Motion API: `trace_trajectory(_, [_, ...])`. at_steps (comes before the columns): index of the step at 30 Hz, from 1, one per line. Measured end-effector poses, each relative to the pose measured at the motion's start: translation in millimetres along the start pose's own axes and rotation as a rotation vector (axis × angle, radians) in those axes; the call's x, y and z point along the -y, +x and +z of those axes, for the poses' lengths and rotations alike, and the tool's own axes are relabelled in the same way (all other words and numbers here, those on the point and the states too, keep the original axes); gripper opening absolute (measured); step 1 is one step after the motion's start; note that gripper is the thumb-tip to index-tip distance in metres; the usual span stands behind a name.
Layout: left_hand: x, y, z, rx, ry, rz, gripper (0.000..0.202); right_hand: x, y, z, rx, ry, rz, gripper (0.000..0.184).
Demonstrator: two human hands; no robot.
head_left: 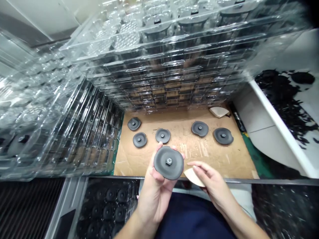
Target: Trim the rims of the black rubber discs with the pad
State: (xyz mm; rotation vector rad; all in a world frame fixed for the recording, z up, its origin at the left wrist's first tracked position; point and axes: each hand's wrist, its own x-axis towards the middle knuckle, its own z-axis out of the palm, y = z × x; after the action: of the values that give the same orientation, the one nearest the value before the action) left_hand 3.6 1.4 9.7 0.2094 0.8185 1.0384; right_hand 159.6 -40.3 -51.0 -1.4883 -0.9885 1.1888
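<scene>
a black disc in the left hand [158, 199], a pale wedge in the right hand [215, 182].

the left hand is clamped on the rim of the black disc [175, 167], whose metal nut [169, 161] faces up; the right hand, thumb and fingers pinched together on the pale wedge [193, 177], sits just beside it. beyond both hands, five loose discs [199, 128] lie apart on a cardboard sheet [134, 162]; a second wedge [219, 112] is farther out past the right hand, and stacked clear trays [159, 71] rise behind the sheet.
</scene>
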Motion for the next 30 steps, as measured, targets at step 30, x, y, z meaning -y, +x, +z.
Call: trace_trajectory(30, [2.8,0.0,-4.0,0.084,0.065,-0.270,0.052,99.8,-0.2,-0.9,0.453,-0.356,-0.385,0.021])
